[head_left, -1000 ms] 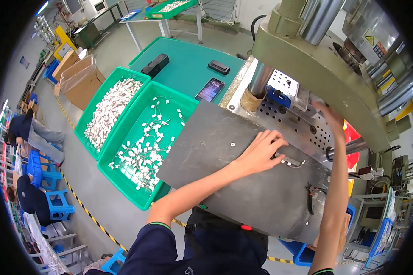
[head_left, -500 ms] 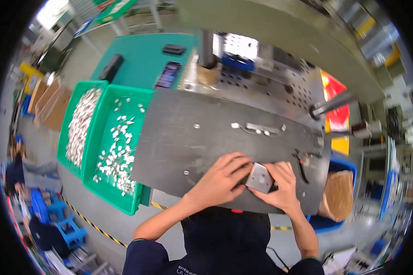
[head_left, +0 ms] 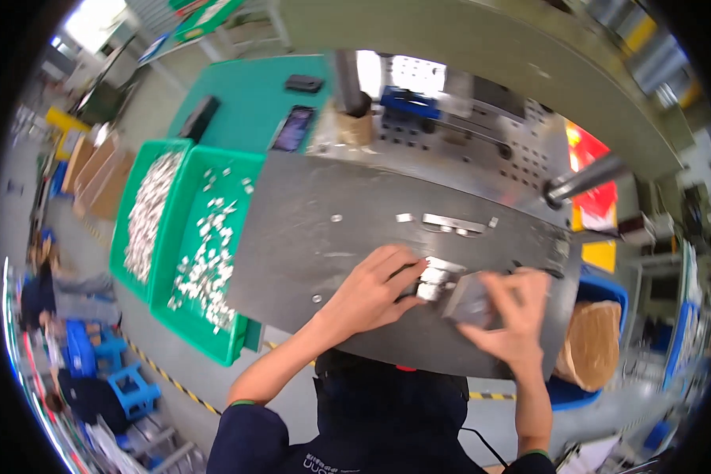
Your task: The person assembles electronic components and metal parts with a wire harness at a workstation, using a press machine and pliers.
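Note:
My right hand grips a grey metal block between thumb and fingers, tilted and smeared by motion. Just left of it, a shiny metal piece with a stepped or notched face rests low over the dark work plate. The thumb and bent fingers of my left hand close on that piece's left side. Beyond my hands lie a slim metal bar with small parts along it and a small white connector.
Two green bins of small white parts stand to the left. A phone lies on the green table. Press columns rise beyond the plate. At right, a blue bin holds a brown paper-like bundle.
My right hand has moved right with the grey block, parting it from my left hand. The shiny metal piece now shows between my hands. The pliers at right are now mostly covered by my right hand.

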Available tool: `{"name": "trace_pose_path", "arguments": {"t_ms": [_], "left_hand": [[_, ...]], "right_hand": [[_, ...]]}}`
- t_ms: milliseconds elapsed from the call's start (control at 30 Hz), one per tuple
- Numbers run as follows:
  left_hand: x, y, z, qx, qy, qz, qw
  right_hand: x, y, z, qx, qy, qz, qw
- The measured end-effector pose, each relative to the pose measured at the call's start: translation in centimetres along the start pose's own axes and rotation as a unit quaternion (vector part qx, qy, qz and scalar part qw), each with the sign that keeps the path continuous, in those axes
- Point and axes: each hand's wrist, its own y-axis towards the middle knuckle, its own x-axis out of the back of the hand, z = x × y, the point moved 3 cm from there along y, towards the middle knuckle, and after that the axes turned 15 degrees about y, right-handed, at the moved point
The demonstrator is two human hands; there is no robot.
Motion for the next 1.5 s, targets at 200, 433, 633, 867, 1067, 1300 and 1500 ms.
{"name": "trace_pose_path", "arguments": {"t_ms": [200, 433, 633, 867, 1067, 1300, 1500], "left_hand": [[-0.7, 0.8, 0.7, 0.000, -0.011, -0.044, 0.999], [-0.3, 1.2, 0.7, 0.001, -0.035, -0.065, 0.997], [-0.7, 1.3, 0.4, -0.017, 0.055, -0.044, 0.997], [-0.6, 1.2, 0.7, -0.040, 0.068, -0.013, 0.997], [3.1, 2.1, -0.1, -0.045, -0.035, -0.084, 0.995], [1.5, -1.3, -0.6, -0.166, 0.050, 0.034, 0.984], [1.9, 2.1, -0.2, -0.110, -0.007, 0.063, 0.992]], "right_hand": [[3.5, 0.4, -10.4, -0.168, -0.042, -0.123, 0.977], [3.0, 0.3, -11.8, -0.225, -0.044, -0.122, 0.966], [-0.8, 2.3, -2.4, -0.080, -0.054, 0.024, 0.995], [-2.9, 1.6, -2.8, -0.062, 0.087, 0.043, 0.993], [-0.9, 3.2, -0.4, -0.003, 0.081, -0.035, 0.996], [-2.5, -0.9, -0.1, 0.051, 0.092, 0.098, 0.990], [-1.6, 0.8, -1.5, 0.027, 0.098, 0.028, 0.994]]}}
